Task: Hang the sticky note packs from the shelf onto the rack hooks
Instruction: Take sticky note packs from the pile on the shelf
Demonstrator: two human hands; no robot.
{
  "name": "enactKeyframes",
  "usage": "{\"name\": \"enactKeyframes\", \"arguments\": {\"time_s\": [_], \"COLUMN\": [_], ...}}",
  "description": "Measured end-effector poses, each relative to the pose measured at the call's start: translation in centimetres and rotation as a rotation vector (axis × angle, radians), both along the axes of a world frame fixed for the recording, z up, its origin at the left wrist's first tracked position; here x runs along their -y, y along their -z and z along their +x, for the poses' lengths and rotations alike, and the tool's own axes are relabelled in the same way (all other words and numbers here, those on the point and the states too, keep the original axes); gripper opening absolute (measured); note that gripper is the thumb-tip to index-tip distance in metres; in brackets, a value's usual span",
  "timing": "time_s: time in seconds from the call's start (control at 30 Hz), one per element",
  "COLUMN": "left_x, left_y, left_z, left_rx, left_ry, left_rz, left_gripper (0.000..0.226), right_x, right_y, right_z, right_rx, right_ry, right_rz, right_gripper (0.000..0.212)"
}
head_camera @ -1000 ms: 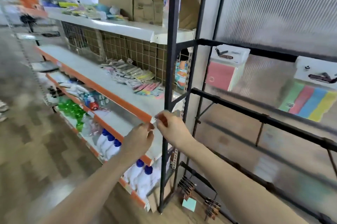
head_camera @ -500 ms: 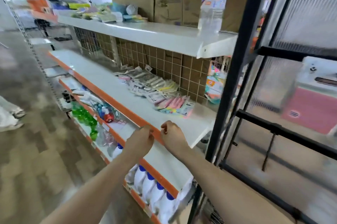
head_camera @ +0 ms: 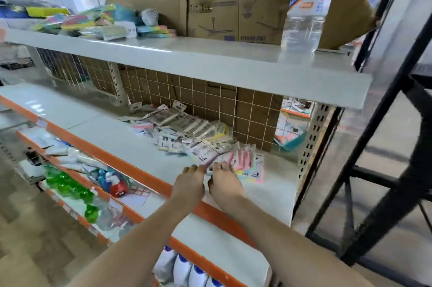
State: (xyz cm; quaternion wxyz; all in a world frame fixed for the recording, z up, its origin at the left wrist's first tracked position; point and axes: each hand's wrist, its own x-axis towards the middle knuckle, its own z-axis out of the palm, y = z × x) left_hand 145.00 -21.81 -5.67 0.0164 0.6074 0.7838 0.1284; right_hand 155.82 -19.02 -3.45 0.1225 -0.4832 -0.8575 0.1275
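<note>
Both hands, left [head_camera: 189, 184] and right [head_camera: 224, 184], reach side by side to packs [head_camera: 243, 163] on shelf [head_camera: 131, 144]; grip cannot be told. Bottle [head_camera: 306, 4], boxes [head_camera: 210, 1] above; rack [head_camera: 397, 146] right.

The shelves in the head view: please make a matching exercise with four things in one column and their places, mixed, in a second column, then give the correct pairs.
Things:
1. water bottle
2. sticky note packs
3. green bottles
4. cardboard boxes

Places:
A. lower shelf, below the orange edge, at the left
B. top shelf, at its right end
C. top shelf, at the back, left of the water bottle
D. middle shelf, before the wire grid

Pairs: 1-B, 2-D, 3-A, 4-C
</note>
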Motion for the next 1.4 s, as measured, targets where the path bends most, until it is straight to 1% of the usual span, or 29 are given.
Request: {"name": "enactKeyframes", "arguments": {"time_s": [0.1, 0.23, 0.3, 0.4, 0.43, 0.47, 0.5, 0.53, 0.6, 0.67, 0.7, 0.77, 0.83, 0.97, 1.03, 1.07, 1.1, 1.13, 1.17, 1.23, 1.27, 1.3, 1.33, 1.4], "left_x": [-2.2, -4.8, -6.0, -7.1, -7.2, -7.0, -6.9, -7.3, -7.6, -8.0, -8.1, -8.3, -8.1, -7.8, -7.5, -7.2, -7.1, -7.0, -7.0, -7.0, -7.1, -7.0, -6.9, -6.5], "left_y": [0.2, 0.6, 1.0, 1.3, 1.4, 1.4, 1.4, 1.8, 2.2, 2.6, 2.8, 3.2, 3.3, 3.0, 3.0, 2.8, 2.7, 2.5, 2.2, 1.6, 1.3, 1.2, 1.2, 1.2], "left_z": [-2.9, -5.9, -7.1, -8.3, -8.6, -8.6, -8.7, -9.3, -10.0, -10.5, -10.7, -11.0, -11.1, -12.1, -12.7, -12.9, -13.0, -13.1, -13.2, -13.2, -13.1, -13.0, -12.8, -12.5], "left_rx": [-0.139, -0.204, -0.259, -0.307, -0.314, -0.320, -0.324, -0.330, -0.356, -0.380, -0.367, -0.339, -0.301, -0.262, -0.218, -0.161, -0.066, 0.088, 0.284, 0.751, 0.995, 1.193, 1.321, 1.459], "left_ry": [0.164, 0.342, 0.427, 0.464, 0.468, 0.468, 0.495, 0.549, 0.550, 0.540, 0.547, 0.552, 0.560, 0.603, 0.590, 0.560, 0.512, 0.444, 0.350, 0.167, 0.106, 0.071, 0.057, 0.042], "left_rz": [-0.018, 0.008, 0.001, -0.088, -0.035, 0.080, 0.188, 0.237, 0.283, 0.343, 0.355, 0.334, 0.354, 0.395, 0.456, 0.475, 0.481, 0.465, 0.406, 0.179, 0.086, 0.027, -0.002, -0.036], "left_gripper": [0.047, 0.048, 0.055, 0.064, 0.061, 0.052, 0.037, 0.027, 0.032, 0.020, 0.019, 0.033, 0.038, 0.050, 0.048, 0.042, 0.034, 0.026, 0.019, 0.010, 0.012, 0.019, 0.025, 0.030], "right_x": [-1.5, -3.0, -3.4, -4.3, -4.4, -4.3, -4.3, -4.6, -4.7, -5.0, -5.0, -4.9, -4.6, -4.3, -4.4, -4.4, -4.4, -4.4, -4.4, -5.0, -5.3, -5.5, -5.6, -5.5], "right_y": [0.6, 2.2, 3.1, 4.0, 4.0, 4.0, 3.8, 4.5, 4.9, 5.6, 5.9, 6.1, 6.3, 5.1, 4.0, 3.4, 2.8, 2.1, 1.5, 0.6, 0.3, 0.1, 0.0, 0.1], "right_z": [-2.3, -3.8, -4.0, -4.3, -4.4, -4.5, -4.6, -5.3, -5.6, -5.7, -5.8, -6.0, -6.3, -6.4, -6.1, -6.0, -5.8, -5.8, -5.8, -5.5, -5.3, -5.1, -4.8, -4.2], "right_rx": [0.092, 0.211, 0.285, 0.403, 0.417, 0.397, 0.375, 0.370, 0.335, 0.384, 0.412, 0.445, 0.448, 0.421, 0.362, 0.316, 0.272, 0.236, 0.194, 0.086, -0.046, -0.219, -0.371, -0.571], "right_ry": [-0.006, 0.038, 0.079, 0.126, 0.155, 0.199, 0.223, 0.250, 0.283, 0.301, 0.304, 0.316, 0.312, 0.276, 0.239, 0.230, 0.237, 0.260, 0.301, 0.420, 0.462, 0.517, 0.576, 0.699], "right_rz": [0.092, 0.168, 0.186, 0.217, 0.242, 0.270, 0.324, 0.382, 0.430, 0.461, 0.477, 0.516, 0.534, 0.563, 0.621, 0.635, 0.626, 0.576, 0.490, 0.278, 0.179, 0.078, 0.008, -0.108], "right_gripper": [0.049, 0.053, 0.061, 0.074, 0.073, 0.069, 0.060, 0.050, 0.040, 0.040, 0.040, 0.036, 0.033, 0.037, 0.031, 0.031, 0.032, 0.033, 0.036, 0.033, 0.030, 0.029, 0.029, 0.034]}}
